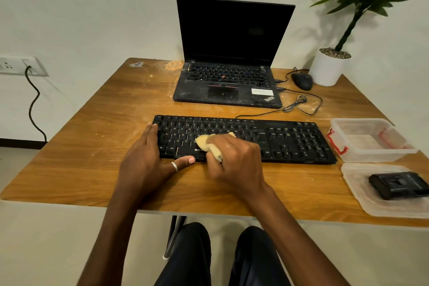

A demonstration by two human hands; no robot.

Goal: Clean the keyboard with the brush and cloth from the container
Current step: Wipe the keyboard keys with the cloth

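Note:
A black keyboard [290,139] lies across the middle of the wooden table [92,146]. My right hand [236,160] is closed around a yellow cloth [204,143] and presses it on the keys near the space bar. My left hand [144,158] lies flat on the keyboard's left end, fingers over the edge keys and thumb along the front rim. At the right stands the clear container [371,139] with red clips. Its lid [362,195] lies nearer to me with a black brush [398,184] resting on it.
An open black laptop [229,76] stands behind the keyboard. A black mouse [301,80] and coiled cables [299,104] lie to its right, beside a white plant pot [327,69]. A wall socket [21,66] with a hanging cord is on the left wall.

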